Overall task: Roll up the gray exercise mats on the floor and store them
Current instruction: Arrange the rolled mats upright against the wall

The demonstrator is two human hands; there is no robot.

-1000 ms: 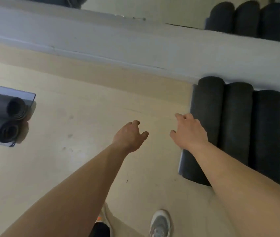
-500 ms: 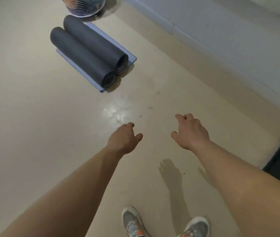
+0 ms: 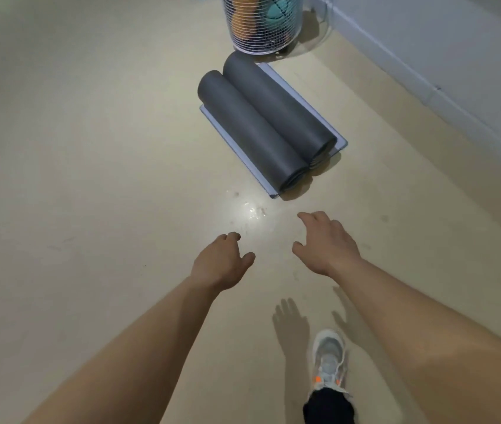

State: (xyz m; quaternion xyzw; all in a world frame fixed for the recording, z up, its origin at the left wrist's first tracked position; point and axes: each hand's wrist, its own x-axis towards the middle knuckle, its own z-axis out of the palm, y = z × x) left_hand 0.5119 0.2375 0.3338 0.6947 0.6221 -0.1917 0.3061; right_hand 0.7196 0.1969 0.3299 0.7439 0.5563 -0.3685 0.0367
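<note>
Floor (image 3: 90,179): beige, glossy, glare patch ahead of hands. Wall (image 3: 457,56): pale, baseboard, upper right.
2 rolled gray mats (image 3: 261,123): side by side, touching, lying on flat lavender mat (image 3: 339,139), centre of floor, just in front of basket.
Wire basket (image 3: 261,22): white, upright, orange and teal items inside, top centre.
Left hand (image 3: 220,263): empty, above floor, fingers (image 3: 230,237) curled loosely.
Right hand (image 3: 327,243): empty, fingers (image 3: 307,216) slightly spread, bent.
1 sneaker (image 3: 328,359): gray-white, orange accent, bottom.
</note>
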